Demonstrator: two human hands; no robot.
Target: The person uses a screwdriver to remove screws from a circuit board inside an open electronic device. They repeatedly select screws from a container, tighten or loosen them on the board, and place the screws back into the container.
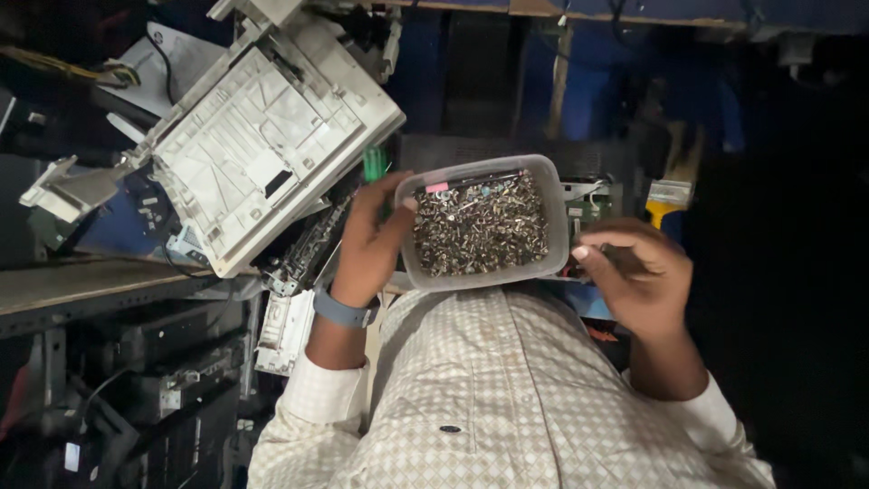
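Note:
A clear plastic tub full of several small metal screws rests against my chest. My left hand grips the tub's left wall, thumb over the rim, with a green-handled screwdriver poking up behind the fingers. A grey band sits on that wrist. My right hand hovers just off the tub's right side, fingers curled and thumb pinched against them; whether a screw is between them cannot be seen.
A large white printer housing lies tilted at the upper left, with dismantled printer parts below it. A yellow-handled paintbrush lies at the right. A green circuit board shows behind the tub. Dark shelving fills the lower left.

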